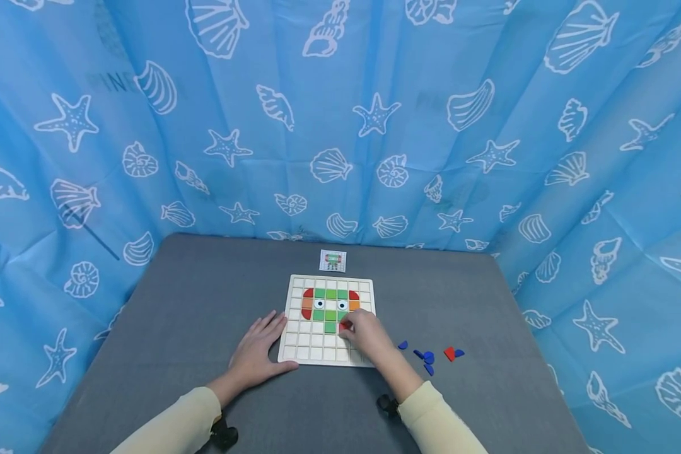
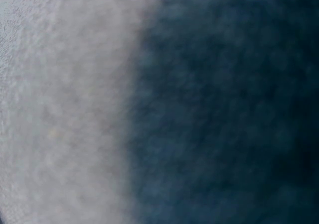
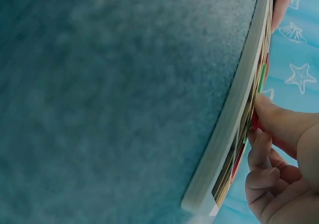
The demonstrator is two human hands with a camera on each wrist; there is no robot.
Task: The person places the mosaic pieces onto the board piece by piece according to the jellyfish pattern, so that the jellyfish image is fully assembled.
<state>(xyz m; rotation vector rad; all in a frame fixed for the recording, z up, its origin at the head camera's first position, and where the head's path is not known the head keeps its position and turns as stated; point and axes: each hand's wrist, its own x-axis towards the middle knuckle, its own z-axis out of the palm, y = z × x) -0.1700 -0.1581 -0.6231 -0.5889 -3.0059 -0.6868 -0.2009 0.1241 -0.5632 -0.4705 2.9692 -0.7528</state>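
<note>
A pale wooden grid board (image 1: 301,351) lies on the table, with green, red and orange tiles and two eye tiles set in its squares. My right hand (image 1: 369,334) is over the board's right half and pinches a small red tile (image 3: 254,120) between thumb and fingertips, low against the grid. Beside that tile sits a green tile (image 1: 330,327). My left hand (image 1: 255,353) rests with spread fingers at the board's left edge, fingertips and thumb touching it. The left wrist view is a blur of pale and dark surfaces and hides the hand.
Several blue pieces (image 1: 428,357) and a red piece (image 1: 449,354) lie loose to the right of the board. Behind the board is a small printed card (image 1: 333,260). A grey cloth (image 1: 204,302) covers the table, and a blue shell-patterned curtain (image 1: 329,126) hangs around it.
</note>
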